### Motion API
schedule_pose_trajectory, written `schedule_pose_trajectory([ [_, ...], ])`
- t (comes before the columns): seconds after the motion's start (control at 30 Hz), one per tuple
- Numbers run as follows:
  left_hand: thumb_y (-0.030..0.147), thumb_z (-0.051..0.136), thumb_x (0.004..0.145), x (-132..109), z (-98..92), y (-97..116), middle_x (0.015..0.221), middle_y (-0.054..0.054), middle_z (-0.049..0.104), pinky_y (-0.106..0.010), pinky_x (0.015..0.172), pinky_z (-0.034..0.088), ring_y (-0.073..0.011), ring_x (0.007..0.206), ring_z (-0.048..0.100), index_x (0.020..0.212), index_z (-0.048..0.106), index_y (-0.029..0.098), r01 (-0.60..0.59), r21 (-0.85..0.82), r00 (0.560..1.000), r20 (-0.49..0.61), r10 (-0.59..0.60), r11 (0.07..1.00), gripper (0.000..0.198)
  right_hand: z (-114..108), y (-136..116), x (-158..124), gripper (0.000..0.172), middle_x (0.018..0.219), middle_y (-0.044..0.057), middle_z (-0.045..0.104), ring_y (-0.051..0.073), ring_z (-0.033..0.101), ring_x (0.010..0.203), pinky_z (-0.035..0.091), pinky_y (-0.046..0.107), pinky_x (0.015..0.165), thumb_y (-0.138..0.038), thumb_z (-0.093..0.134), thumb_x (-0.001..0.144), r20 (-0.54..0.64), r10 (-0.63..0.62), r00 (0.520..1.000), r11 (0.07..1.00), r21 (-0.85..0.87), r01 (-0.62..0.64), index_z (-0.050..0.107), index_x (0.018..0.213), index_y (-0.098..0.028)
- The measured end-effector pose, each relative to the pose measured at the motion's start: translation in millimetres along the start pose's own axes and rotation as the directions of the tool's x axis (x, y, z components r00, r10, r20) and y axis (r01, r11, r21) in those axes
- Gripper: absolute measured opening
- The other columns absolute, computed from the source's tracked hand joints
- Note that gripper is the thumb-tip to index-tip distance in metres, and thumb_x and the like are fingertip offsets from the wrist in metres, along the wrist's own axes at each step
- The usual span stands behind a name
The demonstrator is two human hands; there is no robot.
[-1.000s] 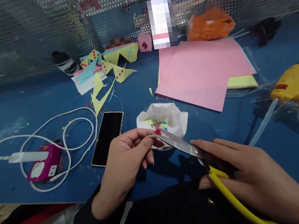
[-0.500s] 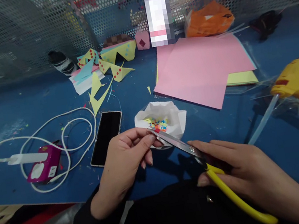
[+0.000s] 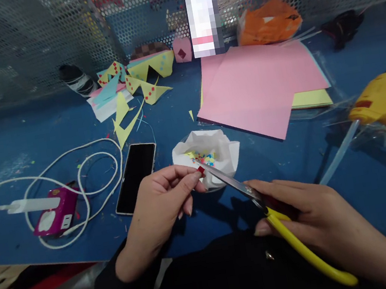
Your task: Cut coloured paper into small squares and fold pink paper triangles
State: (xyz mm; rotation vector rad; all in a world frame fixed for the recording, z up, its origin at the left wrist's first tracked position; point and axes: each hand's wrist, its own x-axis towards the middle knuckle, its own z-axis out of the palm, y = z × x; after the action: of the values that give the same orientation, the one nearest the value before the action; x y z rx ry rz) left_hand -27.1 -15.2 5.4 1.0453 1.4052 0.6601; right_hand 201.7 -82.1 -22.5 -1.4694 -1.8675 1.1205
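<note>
Between thumb and fingertips, my left hand (image 3: 171, 192) pinches a small dark red paper piece (image 3: 201, 171). My right hand (image 3: 300, 210) grips scissors (image 3: 239, 186) by their yellow handles, and the blades point up and left toward that piece. From this view the blades look almost together; whether they touch the paper I cannot tell. Just beyond the fingertips stands a white paper-lined bowl (image 3: 229, 150), holding many tiny coloured paper bits (image 3: 207, 158). A dark phone (image 3: 137, 176) lies to the left of my left hand.
Pink sheets (image 3: 250, 85) lie in a stack behind the bowl. A yellow glue gun (image 3: 379, 106) rests at right. At left are a purple power adapter (image 3: 60, 213) and looped white cable (image 3: 80, 156). Cut yellow paper shapes (image 3: 149, 90) sit further back, before a perforated metal screen (image 3: 142, 19).
The scissor tips have shifted slightly up and away from my left fingertips. The red piece now shows clearly in my left pinch. My hands have otherwise barely moved.
</note>
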Motion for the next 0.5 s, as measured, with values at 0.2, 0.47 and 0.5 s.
schedule_pose_trajectory([
  [0.2, 0.03, 0.073, 0.084, 0.7, -1.9, -0.8, 0.065, 0.001, 0.069, -0.014, 0.038, 0.03, -0.0027, 0.04, 0.046, 0.079, 0.073, 0.017, -0.025, -0.012, 1.0, 0.014, 0.025, 1.0, 0.014, 1.0, -0.2, -2.8, 0.032, 0.083, -0.001, 0.072, 0.016, 0.068, 0.067, 0.054, 0.024, 0.058, -0.039, 0.075, 0.084, 0.011, 0.044, 0.999, 0.999, 0.029, -0.044, 0.07, 0.115, -0.031],
  [0.47, 0.03, 0.072, 0.084, 1.0, -3.9, -5.2, 0.067, -0.001, 0.071, -0.015, 0.037, 0.029, -0.0037, 0.039, 0.046, 0.085, 0.075, 0.017, -0.076, -0.036, 0.996, -0.037, 0.075, 0.996, 0.014, 3.9, -0.6, -5.3, 0.059, 0.088, 0.002, 0.071, 0.021, 0.068, 0.068, 0.056, 0.032, 0.058, -0.057, 0.076, 0.077, -0.04, 0.011, 0.999, 0.991, -0.129, -0.016, 0.062, 0.127, -0.03],
  [0.5, 0.03, 0.072, 0.084, 0.6, -3.5, -5.1, 0.067, -0.001, 0.071, -0.015, 0.037, 0.029, -0.0036, 0.039, 0.046, 0.084, 0.074, 0.016, -0.081, -0.035, 0.996, -0.043, 0.079, 0.996, 0.014, 4.2, -0.5, -5.4, 0.061, 0.087, 0.002, 0.071, 0.02, 0.068, 0.067, 0.056, 0.031, 0.056, -0.059, 0.076, 0.077, -0.041, 0.001, 0.999, 0.99, -0.14, -0.007, 0.062, 0.128, -0.029],
])
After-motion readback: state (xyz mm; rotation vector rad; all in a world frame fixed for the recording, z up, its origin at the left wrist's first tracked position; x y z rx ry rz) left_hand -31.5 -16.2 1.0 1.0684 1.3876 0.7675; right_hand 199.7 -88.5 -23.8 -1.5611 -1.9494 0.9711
